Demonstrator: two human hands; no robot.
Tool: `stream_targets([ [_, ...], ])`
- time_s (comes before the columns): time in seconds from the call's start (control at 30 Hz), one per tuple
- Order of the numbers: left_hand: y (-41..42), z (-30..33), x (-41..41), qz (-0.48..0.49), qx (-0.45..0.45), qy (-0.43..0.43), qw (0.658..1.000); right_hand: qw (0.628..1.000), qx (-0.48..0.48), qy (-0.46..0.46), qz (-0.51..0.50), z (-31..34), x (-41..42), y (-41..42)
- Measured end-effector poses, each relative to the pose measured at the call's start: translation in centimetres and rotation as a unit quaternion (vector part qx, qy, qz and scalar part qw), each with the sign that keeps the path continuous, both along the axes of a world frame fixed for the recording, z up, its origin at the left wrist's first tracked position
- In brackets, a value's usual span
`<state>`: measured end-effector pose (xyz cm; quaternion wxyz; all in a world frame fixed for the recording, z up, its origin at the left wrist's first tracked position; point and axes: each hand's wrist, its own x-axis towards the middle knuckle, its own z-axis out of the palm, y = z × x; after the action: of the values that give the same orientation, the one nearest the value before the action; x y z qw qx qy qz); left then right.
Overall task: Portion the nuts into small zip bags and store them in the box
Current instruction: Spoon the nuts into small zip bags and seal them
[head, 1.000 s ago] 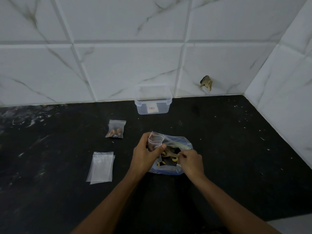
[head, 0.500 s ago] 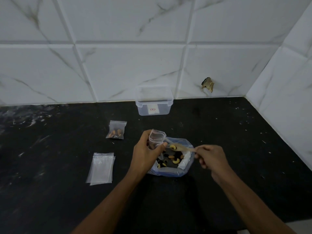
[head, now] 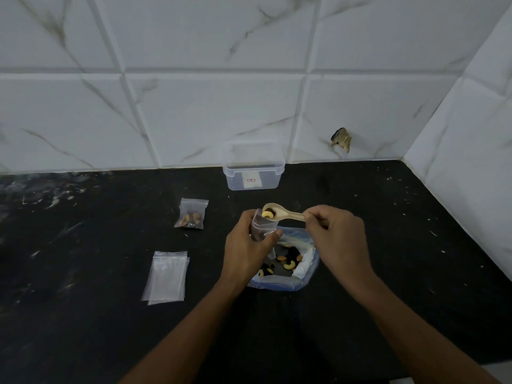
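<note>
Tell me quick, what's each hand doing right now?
Left hand: grips a small zip bag, mouth up.
Right hand: pinches a spoon loaded with nuts over that bag.

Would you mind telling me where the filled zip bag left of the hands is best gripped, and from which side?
Probably pinch the flat empty top strip of the filled zip bag, coming from above. The nuts are bunched at its lower end nearest the person, so the upper part near the seal is thin film that fingers can close on without crushing anything.

Your left hand hides most of the small zip bag; the box label is too small to read.
</note>
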<state>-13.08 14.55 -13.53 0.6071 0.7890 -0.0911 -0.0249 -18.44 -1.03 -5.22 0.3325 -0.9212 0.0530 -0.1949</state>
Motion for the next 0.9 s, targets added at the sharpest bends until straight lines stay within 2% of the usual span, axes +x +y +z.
stream_targets([
  [0.1,0.1,0.0,0.0,0.006,-0.003,-0.002,1.000,0.992,-0.088,-0.080,0.050,-1.1,-0.2,0.5],
  [0.27,0.1,-0.1,0.1,0.003,-0.011,0.001,1.000,0.951,-0.251,-0.151,0.102,-1.9,-0.8,0.7],
  [0.37,0.1,-0.1,0.1,-0.003,-0.014,0.003,1.000,0.944,-0.263,-0.162,0.115,-2.1,-0.9,0.6],
  [0.47,0.1,0.1,0.0,0.000,-0.020,0.002,1.000,0.970,-0.174,-0.153,0.078,-1.8,-0.9,0.3],
  [0.57,0.6,0.4,-0.1,0.004,-0.031,0.012,0.999,0.993,-0.015,-0.112,-0.018,-1.3,-0.7,-0.5],
  [0.63,1.1,0.6,-0.2,0.003,-0.044,0.015,0.999,0.995,0.054,-0.042,-0.077,-2.1,-0.7,-1.2],
  [0.7,1.5,0.8,-0.3,0.010,-0.055,0.015,0.998,0.993,0.044,0.042,-0.105,-4.1,-0.8,-1.7],
  [0.8,1.7,1.0,-0.4,0.013,-0.066,0.015,0.998,0.982,0.004,0.163,-0.097,-7.4,-1.3,-1.3],
  [0.9,1.5,1.0,-0.6,0.006,-0.074,0.006,0.997,0.977,-0.035,0.192,-0.082,-9.4,-1.9,-0.1],
])
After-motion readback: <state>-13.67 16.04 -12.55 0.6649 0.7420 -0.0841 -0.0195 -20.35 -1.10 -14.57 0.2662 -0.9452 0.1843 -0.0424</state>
